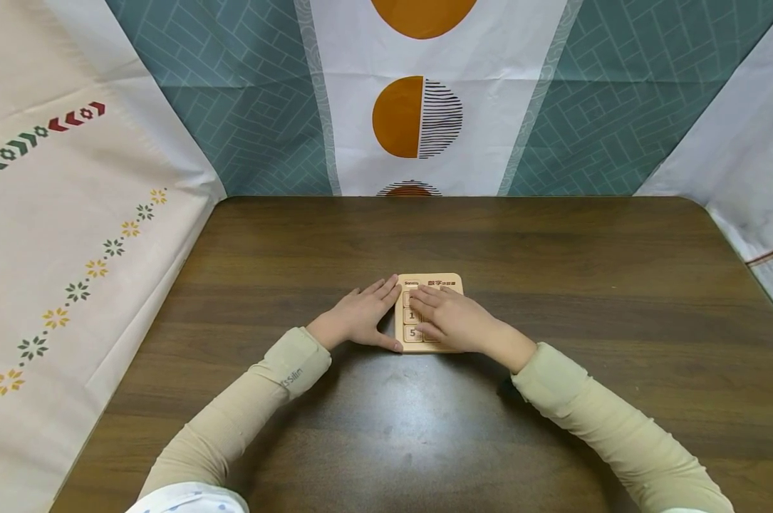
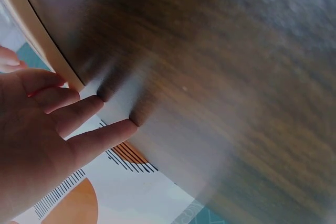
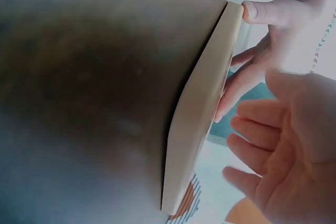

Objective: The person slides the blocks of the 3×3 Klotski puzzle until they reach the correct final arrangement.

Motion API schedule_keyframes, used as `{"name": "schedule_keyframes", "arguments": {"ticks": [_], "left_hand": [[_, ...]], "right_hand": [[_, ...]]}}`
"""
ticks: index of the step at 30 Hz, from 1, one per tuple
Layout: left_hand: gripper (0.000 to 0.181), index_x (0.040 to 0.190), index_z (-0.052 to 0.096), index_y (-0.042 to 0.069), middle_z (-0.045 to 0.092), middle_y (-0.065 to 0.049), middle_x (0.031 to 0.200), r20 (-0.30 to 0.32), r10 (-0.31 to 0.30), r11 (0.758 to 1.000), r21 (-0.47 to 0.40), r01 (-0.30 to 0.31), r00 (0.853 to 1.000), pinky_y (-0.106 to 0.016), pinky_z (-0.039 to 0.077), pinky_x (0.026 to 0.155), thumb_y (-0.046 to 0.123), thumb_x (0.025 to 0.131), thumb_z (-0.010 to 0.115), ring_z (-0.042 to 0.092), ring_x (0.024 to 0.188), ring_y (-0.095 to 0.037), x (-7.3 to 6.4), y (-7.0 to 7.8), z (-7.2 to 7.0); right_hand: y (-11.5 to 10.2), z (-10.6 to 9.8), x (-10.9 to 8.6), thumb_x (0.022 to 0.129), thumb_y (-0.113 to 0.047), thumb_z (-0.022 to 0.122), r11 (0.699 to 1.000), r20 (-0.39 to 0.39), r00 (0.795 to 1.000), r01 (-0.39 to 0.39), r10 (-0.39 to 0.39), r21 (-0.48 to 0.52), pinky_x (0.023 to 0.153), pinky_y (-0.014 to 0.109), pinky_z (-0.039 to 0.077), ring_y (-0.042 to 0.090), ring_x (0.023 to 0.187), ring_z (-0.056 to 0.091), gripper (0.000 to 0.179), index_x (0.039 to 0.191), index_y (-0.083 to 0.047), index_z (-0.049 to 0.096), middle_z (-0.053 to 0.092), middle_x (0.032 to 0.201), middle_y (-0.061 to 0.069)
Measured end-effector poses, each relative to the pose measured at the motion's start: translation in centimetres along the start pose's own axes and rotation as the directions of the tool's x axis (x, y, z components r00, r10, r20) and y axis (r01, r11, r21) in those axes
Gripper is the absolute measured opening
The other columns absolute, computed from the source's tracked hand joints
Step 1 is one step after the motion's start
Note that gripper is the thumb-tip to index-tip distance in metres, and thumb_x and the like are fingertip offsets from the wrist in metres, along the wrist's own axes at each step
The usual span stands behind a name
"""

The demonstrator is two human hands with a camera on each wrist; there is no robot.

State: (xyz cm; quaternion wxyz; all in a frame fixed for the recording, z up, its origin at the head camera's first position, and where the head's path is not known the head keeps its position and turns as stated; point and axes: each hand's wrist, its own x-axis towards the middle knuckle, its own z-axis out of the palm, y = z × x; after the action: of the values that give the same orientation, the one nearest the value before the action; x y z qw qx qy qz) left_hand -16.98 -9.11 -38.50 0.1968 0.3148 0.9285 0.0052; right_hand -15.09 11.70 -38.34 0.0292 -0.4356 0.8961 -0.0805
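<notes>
A light wooden number puzzle board (image 1: pixel 428 278) lies flat on the table, with numbered square tiles; a 1 and a 5 are readable on the left side. My left hand (image 1: pixel 365 317) steadies the board's left edge, thumb at the near corner and fingers spread toward the far corner. Over the tiles lies my right hand (image 1: pixel 457 318), fingers extended and hiding most of the numbers. In the right wrist view the board's thick side (image 3: pixel 197 114) shows, with the right hand (image 3: pixel 283 145) above its face. The left wrist view catches the left hand's straight fingers (image 2: pixel 102 136) beside the board's edge.
The brown wood-grain table (image 1: pixel 296 242) reaches back to a hanging patterned cloth (image 1: pixel 251 107). A cream cloth with stitched flowers (image 1: pixel 59 249) borders the left side, and a pale cloth (image 1: pixel 745 164) hangs at the right.
</notes>
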Motion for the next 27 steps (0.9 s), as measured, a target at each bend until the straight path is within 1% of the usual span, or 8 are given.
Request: {"name": "schedule_keyframes", "arguments": {"ticks": [2, 5, 8, 12, 18, 23, 27], "left_hand": [[0.110, 0.147, 0.011, 0.007, 0.000, -0.008, 0.152, -0.003, 0.001, 1.000, 0.003, -0.001, 1.000, -0.054, 0.026, 0.100, 0.071, 0.070, 0.057, 0.011, 0.137, -0.027, 0.00, 0.04, -0.01], [0.110, 0.147, 0.011, 0.007, 0.000, -0.008, 0.152, -0.003, 0.000, 1.000, 0.006, 0.000, 1.000, -0.054, 0.026, 0.100, 0.071, 0.070, 0.057, 0.011, 0.137, -0.027, 0.00, 0.05, -0.03], [0.109, 0.147, 0.011, 0.007, 0.000, -0.008, 0.152, -0.001, 0.000, 1.000, 0.007, 0.000, 1.000, -0.054, 0.026, 0.100, 0.071, 0.070, 0.057, 0.011, 0.137, -0.027, -0.01, 0.05, -0.05], [0.109, 0.146, 0.011, 0.006, 0.000, -0.008, 0.152, 0.001, 0.002, 1.000, 0.006, -0.002, 1.000, -0.054, 0.026, 0.100, 0.070, 0.071, 0.057, 0.012, 0.137, -0.028, -0.02, 0.08, -0.09], [0.109, 0.146, 0.011, 0.006, 0.000, -0.009, 0.152, -0.001, 0.006, 1.000, 0.008, -0.006, 1.000, -0.054, 0.026, 0.100, 0.070, 0.071, 0.057, 0.012, 0.137, -0.028, -0.03, 0.04, -0.06], [0.109, 0.147, 0.010, 0.006, 0.000, -0.008, 0.152, 0.003, 0.003, 1.000, 0.009, -0.003, 1.000, -0.054, 0.026, 0.100, 0.070, 0.071, 0.057, 0.011, 0.137, -0.028, -0.01, 0.06, -0.11], [0.109, 0.146, 0.010, 0.006, 0.000, -0.009, 0.152, 0.005, 0.002, 1.000, 0.005, -0.002, 1.000, -0.054, 0.026, 0.100, 0.069, 0.071, 0.057, 0.011, 0.137, -0.028, -0.05, 0.09, -0.19]], "right_hand": [[-0.03, -0.05, 0.07, 0.095, -0.022, 0.048, 1.000, -0.031, 1.000, 0.000, 0.000, -0.006, 0.102, 0.045, 0.028, 0.033, 0.125, 0.038, 0.044, 0.128, 0.006, 0.048, 0.044, 0.134, 0.020], [-0.02, -0.14, 0.11, 0.096, -0.019, 0.047, 1.000, -0.040, 0.999, -0.012, 0.012, 0.001, 0.102, 0.042, 0.029, 0.034, 0.124, 0.039, 0.041, 0.127, 0.007, 0.049, 0.045, 0.133, 0.021], [0.05, -0.16, 0.18, 0.095, -0.019, 0.047, 1.000, -0.024, 1.000, -0.013, 0.013, 0.002, 0.102, 0.042, 0.028, 0.033, 0.125, 0.039, 0.041, 0.127, 0.007, 0.048, 0.044, 0.133, 0.021], [0.14, -0.03, 0.37, 0.096, -0.019, 0.046, 1.000, 0.015, 1.000, 0.003, -0.003, -0.004, 0.103, 0.042, 0.027, 0.032, 0.126, 0.038, 0.042, 0.129, 0.007, 0.047, 0.043, 0.135, 0.020], [0.19, 0.07, 0.61, 0.097, -0.023, 0.045, 1.000, 0.074, 0.997, -0.003, 0.004, -0.017, 0.102, 0.045, 0.028, 0.030, 0.127, 0.037, 0.044, 0.130, 0.005, 0.046, 0.041, 0.137, 0.018], [0.26, -0.13, 0.54, 0.095, -0.031, 0.048, 0.999, 0.087, 0.996, -0.007, 0.011, -0.044, 0.100, 0.051, 0.028, 0.030, 0.128, 0.035, 0.048, 0.130, 0.001, 0.048, 0.042, 0.137, 0.014], [0.24, -0.44, 0.51, 0.093, -0.037, 0.050, 0.998, 0.088, 0.996, -0.004, 0.010, -0.064, 0.100, 0.049, 0.029, 0.032, 0.126, 0.037, 0.051, 0.130, -0.002, 0.050, 0.044, 0.136, 0.012]]}}
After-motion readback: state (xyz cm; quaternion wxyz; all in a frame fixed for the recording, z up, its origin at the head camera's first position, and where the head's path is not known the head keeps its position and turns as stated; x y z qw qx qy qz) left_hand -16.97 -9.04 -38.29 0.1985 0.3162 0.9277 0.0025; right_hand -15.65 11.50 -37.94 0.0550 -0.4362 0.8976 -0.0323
